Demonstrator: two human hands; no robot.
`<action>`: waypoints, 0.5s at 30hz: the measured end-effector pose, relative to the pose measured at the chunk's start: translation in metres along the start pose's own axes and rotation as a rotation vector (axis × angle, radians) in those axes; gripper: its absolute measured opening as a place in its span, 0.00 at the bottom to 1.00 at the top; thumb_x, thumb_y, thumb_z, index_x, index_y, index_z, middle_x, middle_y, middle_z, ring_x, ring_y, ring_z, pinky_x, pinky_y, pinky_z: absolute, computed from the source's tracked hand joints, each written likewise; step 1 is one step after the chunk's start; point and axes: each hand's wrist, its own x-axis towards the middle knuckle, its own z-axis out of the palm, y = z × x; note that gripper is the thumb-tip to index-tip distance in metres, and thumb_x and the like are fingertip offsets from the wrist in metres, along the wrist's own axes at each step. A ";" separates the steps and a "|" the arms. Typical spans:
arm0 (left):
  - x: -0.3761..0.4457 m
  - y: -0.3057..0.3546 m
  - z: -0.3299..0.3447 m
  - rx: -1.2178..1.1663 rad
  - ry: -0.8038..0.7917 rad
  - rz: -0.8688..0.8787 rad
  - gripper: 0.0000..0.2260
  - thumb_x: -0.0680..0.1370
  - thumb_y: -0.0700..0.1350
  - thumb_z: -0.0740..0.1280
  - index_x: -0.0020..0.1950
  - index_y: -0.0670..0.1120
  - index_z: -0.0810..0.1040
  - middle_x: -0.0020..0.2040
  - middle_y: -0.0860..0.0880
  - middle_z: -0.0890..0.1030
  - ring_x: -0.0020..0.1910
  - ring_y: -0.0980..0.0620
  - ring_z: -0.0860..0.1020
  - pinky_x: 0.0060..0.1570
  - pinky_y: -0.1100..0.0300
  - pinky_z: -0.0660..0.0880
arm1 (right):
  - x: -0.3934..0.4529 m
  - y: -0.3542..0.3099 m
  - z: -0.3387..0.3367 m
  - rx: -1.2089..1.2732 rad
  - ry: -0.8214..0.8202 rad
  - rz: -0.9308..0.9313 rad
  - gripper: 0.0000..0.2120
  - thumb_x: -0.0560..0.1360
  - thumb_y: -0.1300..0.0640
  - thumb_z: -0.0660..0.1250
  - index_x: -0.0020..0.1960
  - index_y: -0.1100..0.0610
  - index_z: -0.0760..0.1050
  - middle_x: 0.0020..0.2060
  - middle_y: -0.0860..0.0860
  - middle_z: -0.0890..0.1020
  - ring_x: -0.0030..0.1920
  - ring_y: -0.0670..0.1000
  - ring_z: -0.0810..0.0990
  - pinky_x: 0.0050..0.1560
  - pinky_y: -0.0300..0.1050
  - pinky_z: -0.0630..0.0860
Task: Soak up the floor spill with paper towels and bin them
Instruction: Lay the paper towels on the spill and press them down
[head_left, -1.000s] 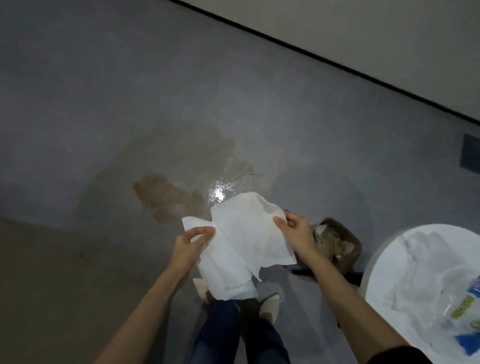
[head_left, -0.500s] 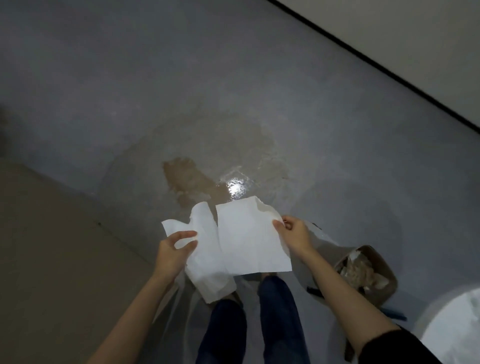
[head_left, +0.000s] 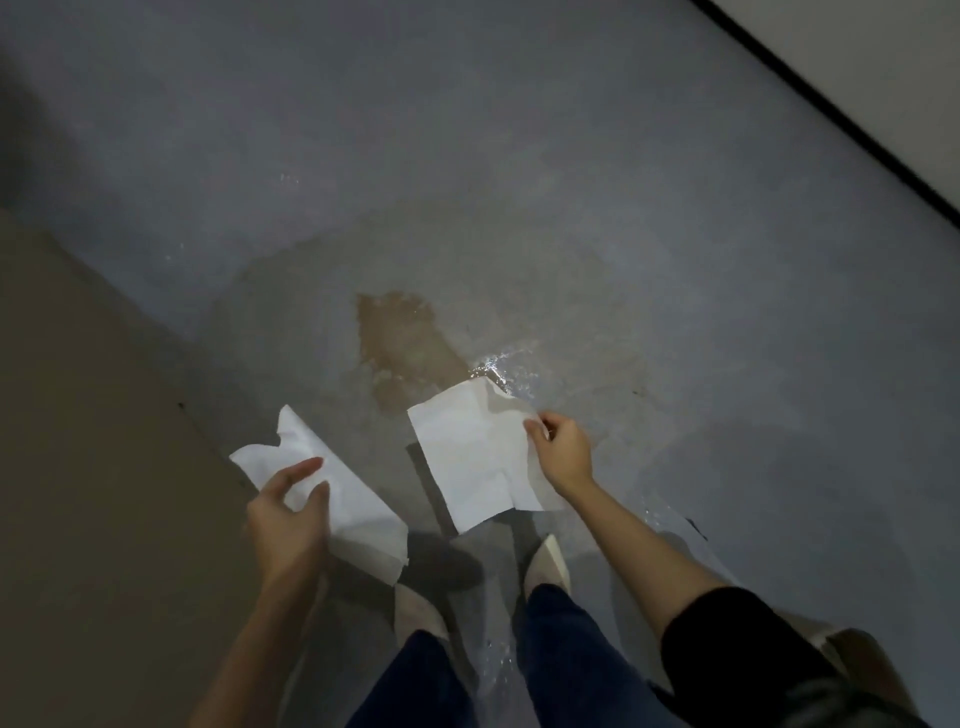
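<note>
- The left hand (head_left: 288, 519) pinches one towel (head_left: 332, 488) between thumb and fingers, low on the left above the floor (head_left: 675, 208).
- The right hand (head_left: 563, 449) grips a second towel (head_left: 467, 452) at its right edge; this sheet hangs flat just near of the spill (head_left: 410, 343).
- The two sheets are apart, not touching.
- The spill is a brown wet patch with a shiny glint at its right, lying just beyond the person's shoes (head_left: 545, 566).
- A bin (head_left: 872, 670) shows partly at the near right corner, behind the right arm.
- Both sheets look dry, light and limp, so they should drift and fold easily; an edge pinch is enough now.
- Once soaked they will likely turn heavy, weak and prone to tearing, so gathering each from the middle into a wad seems safer than lifting by a corner.
</note>
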 end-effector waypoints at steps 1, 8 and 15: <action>0.011 -0.007 0.007 0.018 0.007 0.034 0.11 0.77 0.38 0.67 0.56 0.49 0.81 0.57 0.44 0.78 0.54 0.43 0.77 0.56 0.47 0.77 | 0.015 0.008 0.011 -0.011 0.001 -0.025 0.10 0.78 0.58 0.66 0.37 0.53 0.74 0.25 0.43 0.70 0.28 0.42 0.68 0.29 0.32 0.63; 0.101 -0.064 0.032 0.188 0.002 0.222 0.11 0.76 0.39 0.68 0.56 0.52 0.81 0.54 0.43 0.81 0.39 0.44 0.80 0.41 0.56 0.79 | 0.119 0.063 0.072 -0.085 -0.009 -0.102 0.09 0.77 0.56 0.67 0.39 0.57 0.79 0.28 0.50 0.77 0.33 0.54 0.75 0.34 0.45 0.67; 0.187 -0.106 0.073 0.137 0.010 0.262 0.12 0.75 0.38 0.69 0.54 0.51 0.82 0.54 0.44 0.82 0.47 0.40 0.80 0.48 0.54 0.76 | 0.218 0.106 0.105 -0.407 0.047 -0.161 0.22 0.75 0.55 0.69 0.68 0.55 0.71 0.61 0.56 0.78 0.60 0.58 0.76 0.60 0.52 0.69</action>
